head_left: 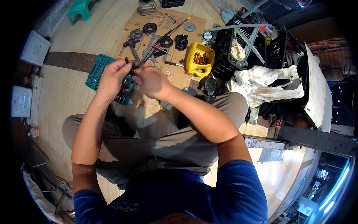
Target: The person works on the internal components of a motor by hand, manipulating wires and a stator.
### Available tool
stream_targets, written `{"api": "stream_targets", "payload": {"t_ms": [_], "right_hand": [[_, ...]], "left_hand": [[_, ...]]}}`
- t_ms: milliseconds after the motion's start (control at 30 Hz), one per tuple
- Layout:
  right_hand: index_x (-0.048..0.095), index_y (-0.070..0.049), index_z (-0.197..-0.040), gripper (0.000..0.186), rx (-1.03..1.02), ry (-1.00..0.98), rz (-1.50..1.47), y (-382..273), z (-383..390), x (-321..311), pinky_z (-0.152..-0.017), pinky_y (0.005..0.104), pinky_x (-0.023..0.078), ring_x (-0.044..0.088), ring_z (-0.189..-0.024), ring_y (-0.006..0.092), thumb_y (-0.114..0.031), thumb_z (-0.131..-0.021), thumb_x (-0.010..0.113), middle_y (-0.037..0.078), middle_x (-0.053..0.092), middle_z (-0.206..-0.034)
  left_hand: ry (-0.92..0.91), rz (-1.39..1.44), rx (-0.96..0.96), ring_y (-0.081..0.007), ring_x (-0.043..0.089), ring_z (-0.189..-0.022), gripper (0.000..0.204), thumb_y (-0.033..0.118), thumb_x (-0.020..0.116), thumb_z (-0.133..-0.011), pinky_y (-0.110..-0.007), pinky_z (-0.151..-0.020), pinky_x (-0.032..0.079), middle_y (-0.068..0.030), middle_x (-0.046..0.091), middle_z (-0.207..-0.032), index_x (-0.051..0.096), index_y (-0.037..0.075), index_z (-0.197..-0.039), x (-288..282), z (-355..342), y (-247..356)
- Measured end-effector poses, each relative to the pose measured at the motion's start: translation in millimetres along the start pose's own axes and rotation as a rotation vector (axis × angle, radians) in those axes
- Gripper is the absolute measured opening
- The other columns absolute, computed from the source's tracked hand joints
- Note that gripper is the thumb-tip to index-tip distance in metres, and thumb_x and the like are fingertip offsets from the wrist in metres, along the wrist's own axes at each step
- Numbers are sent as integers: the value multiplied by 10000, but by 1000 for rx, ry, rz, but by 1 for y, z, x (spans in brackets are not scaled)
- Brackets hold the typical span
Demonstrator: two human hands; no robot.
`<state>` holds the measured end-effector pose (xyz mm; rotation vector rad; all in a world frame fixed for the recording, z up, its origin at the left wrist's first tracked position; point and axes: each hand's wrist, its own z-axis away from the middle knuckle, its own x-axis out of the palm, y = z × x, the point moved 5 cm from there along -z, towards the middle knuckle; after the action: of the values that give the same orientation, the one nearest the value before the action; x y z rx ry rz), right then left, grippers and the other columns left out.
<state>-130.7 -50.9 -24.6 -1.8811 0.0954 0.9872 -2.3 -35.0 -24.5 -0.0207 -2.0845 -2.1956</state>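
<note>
My left hand (115, 76) and my right hand (153, 83) meet above an open teal socket case (95, 74). Both have fingers closed around a small dark reddish piece (127, 59), mostly hidden by the fingertips, so its shape is unclear. Just beyond them on the cardboard (130, 22) lie metal pliers-like tools, a red-handled screwdriver (159, 47), a black-handled screwdriver (173, 63), round plates (150, 28) and a black housing (181, 42). A cut yellow jug (199, 59) holds several small copper-coloured pieces. A yellow-handled tool (162, 106) lies partly hidden below my right wrist.
Black plastic crates (222, 48) with metal bars and white cloths (264, 89) stand at the right, beside a dark motor-like part (209, 86) and a metal beam (317, 138). A green stool (79, 11) is at the back left, white boxes (33, 46) at the left edge.
</note>
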Motion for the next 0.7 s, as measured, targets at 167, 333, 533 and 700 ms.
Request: {"api": "stream_targets", "payload": {"t_ms": [167,333,533,700], "right_hand": [[632,-10,-777,196,14,-57,-35,7,1,4,-694,455,476,594,-741,397,-204,-799,649,205,609,-739],[628,-8,-774,189,24,-5,55,-3,3,5,-701,456,484,607,-749,391,-194,-805,636,204,616,-739],[619,-11,-788,173,-11,48,45,-9,8,13,-693,459,491,617,-732,385,-182,-814,619,198,621,-724],[621,-3,-778,173,-11,86,-47,-10,5,8,-680,451,493,618,-727,379,-173,-814,617,207,620,-730]], "left_hand": [[-21,-404,0,-63,481,-561,185,169,609,-894,-265,-511,385,16,592,-619,679,9,-831,-9,1,-1],[70,-682,112,-68,461,-545,213,188,662,-850,-268,-506,373,0,538,-543,641,2,-750,-3,4,10],[220,-495,49,-72,468,-551,239,181,699,-828,-256,-510,384,4,550,-591,599,-2,-711,-5,6,6],[166,-364,-65,-69,492,-605,186,178,669,-861,-238,-547,406,21,568,-660,622,9,-800,-15,-1,-10]]}}
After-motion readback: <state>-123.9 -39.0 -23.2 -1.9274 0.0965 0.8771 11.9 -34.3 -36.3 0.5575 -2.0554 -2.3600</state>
